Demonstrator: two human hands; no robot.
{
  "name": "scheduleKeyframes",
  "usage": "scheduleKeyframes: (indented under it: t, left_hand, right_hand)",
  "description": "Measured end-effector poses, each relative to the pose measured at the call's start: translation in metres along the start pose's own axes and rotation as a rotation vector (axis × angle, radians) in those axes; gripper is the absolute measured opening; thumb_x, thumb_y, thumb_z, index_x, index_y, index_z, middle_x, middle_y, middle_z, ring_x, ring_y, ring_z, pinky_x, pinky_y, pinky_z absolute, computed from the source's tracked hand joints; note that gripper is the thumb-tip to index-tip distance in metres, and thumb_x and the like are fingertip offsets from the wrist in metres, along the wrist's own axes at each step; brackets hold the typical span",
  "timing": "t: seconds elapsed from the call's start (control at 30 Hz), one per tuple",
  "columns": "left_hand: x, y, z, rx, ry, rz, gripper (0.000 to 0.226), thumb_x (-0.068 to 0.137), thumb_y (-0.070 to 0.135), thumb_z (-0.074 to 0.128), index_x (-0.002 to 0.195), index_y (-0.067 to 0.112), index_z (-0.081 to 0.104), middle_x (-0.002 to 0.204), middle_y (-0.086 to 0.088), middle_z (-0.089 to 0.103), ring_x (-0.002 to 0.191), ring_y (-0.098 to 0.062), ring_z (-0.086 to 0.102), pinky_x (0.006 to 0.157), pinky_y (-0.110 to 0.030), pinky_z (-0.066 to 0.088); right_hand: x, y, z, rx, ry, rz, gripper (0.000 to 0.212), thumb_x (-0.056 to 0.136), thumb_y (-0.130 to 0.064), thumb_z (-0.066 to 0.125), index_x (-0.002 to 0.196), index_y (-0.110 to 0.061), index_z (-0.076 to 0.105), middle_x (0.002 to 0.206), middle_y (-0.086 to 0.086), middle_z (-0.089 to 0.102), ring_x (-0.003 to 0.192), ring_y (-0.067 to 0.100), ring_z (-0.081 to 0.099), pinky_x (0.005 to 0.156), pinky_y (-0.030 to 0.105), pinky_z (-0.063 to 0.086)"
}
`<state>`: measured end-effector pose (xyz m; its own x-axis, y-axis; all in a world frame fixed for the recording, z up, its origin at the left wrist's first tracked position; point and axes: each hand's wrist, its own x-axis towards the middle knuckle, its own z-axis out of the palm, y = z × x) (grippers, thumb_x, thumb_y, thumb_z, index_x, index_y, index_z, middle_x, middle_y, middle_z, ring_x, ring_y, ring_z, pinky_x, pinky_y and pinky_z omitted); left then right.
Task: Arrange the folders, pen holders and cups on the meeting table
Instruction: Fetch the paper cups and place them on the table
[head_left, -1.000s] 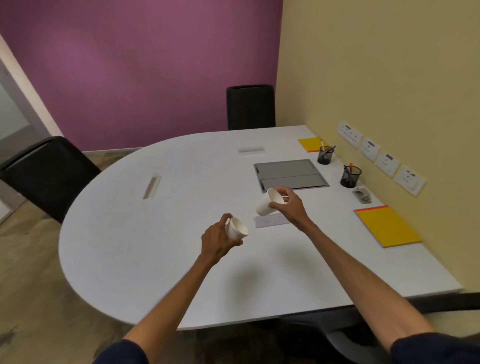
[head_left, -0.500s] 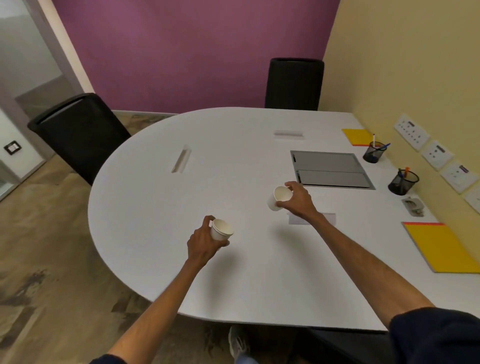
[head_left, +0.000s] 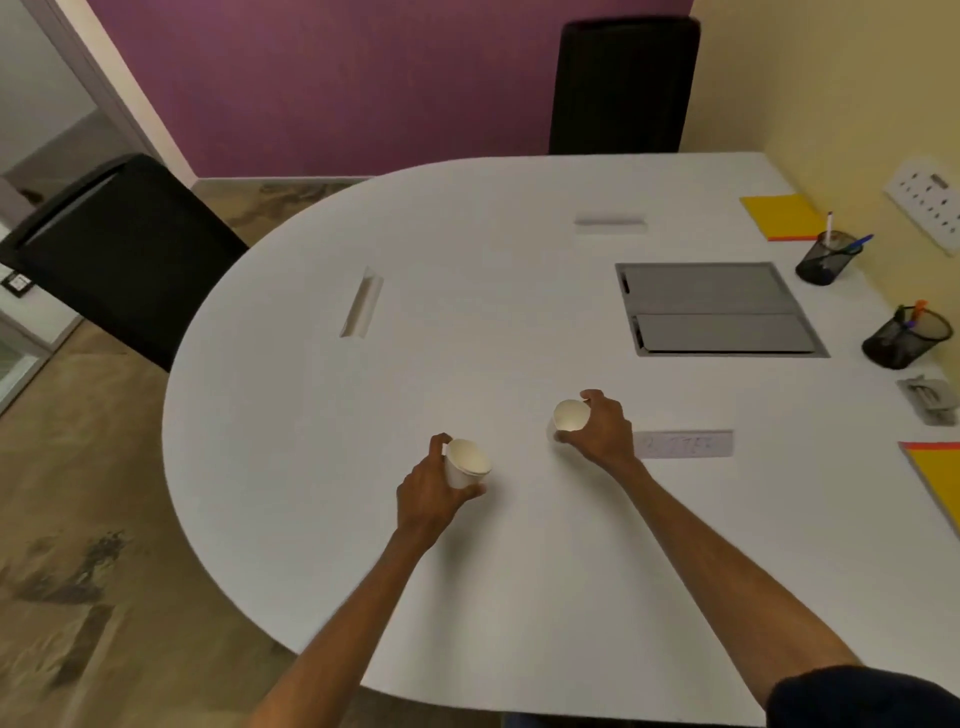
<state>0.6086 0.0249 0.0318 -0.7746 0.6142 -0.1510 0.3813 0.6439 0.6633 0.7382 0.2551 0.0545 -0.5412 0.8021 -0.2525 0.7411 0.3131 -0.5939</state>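
Now my left fingers (head_left: 440, 442) grip a paper cup (head_left: 465, 466), my right fingers (head_left: 598, 398) a tilted second cup (head_left: 570, 415), empty inside; the far pen holder (head_left: 826, 261) and near pen holder (head_left: 906, 341) carry pens. Both grips match before.

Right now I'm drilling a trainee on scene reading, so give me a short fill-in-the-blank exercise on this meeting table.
1. The left hand holds the left cup, the right hand the right cup; both cups are ____.
2. The far pen holder and the near pen holder are both ____.
3. The far folder and the near folder are ____ with an orange edge.
Missing words: white; black; yellow.
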Motion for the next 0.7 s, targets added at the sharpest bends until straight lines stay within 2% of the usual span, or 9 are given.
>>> scheduleKeyframes:
  t: [0.2, 0.43, 0.6, 0.7]
  left_hand:
    - [0.019, 0.0, 0.025, 0.017, -0.081, -0.005, 0.075, 0.066, 0.04, 0.08, 0.122, 0.038, 0.031, 0.11, 0.012, 0.062, 0.097, -0.018, 0.061, 0.072, -0.027, 0.039]
    - [0.034, -0.008, 0.032, 0.0, -0.101, -0.035, 0.074, 0.067, 0.041, 0.081, 0.122, 0.036, 0.032, 0.11, 0.011, 0.062, 0.094, -0.018, 0.059, 0.072, -0.027, 0.039]
    - [0.038, -0.013, 0.023, 0.002, -0.066, -0.042, 0.074, 0.066, 0.042, 0.08, 0.124, 0.036, 0.033, 0.113, 0.009, 0.061, 0.101, -0.02, 0.059, 0.076, -0.032, 0.047]
    - [0.034, -0.015, 0.01, 0.002, -0.033, -0.042, 0.076, 0.066, 0.045, 0.079, 0.126, 0.037, 0.033, 0.113, 0.008, 0.058, 0.104, -0.018, 0.056, 0.078, -0.034, 0.049]
  right_hand:
    - [0.023, 0.014, 0.03, -0.164, 0.019, 0.012, 0.078, 0.074, -0.032, 0.079, 0.141, -0.016, 0.04, 0.137, 0.003, 0.051, 0.14, 0.019, 0.033, 0.111, 0.047, 0.026]
    - [0.033, 0.02, 0.039, -0.234, 0.0, 0.049, 0.08, 0.076, -0.034, 0.076, 0.143, -0.017, 0.036, 0.139, 0.001, 0.05, 0.14, 0.019, 0.032, 0.113, 0.048, 0.023]
    - [0.033, 0.013, 0.04, -0.255, -0.029, 0.027, 0.092, 0.072, -0.043, 0.08, 0.147, -0.017, 0.032, 0.149, 0.003, 0.033, 0.146, 0.02, 0.017, 0.115, 0.052, 0.02]
    - [0.029, -0.006, 0.045, -0.215, -0.023, -0.054, 0.082, 0.077, -0.048, 0.076, 0.144, -0.018, 0.039, 0.15, 0.003, 0.032, 0.147, 0.02, 0.015, 0.117, 0.048, 0.018]
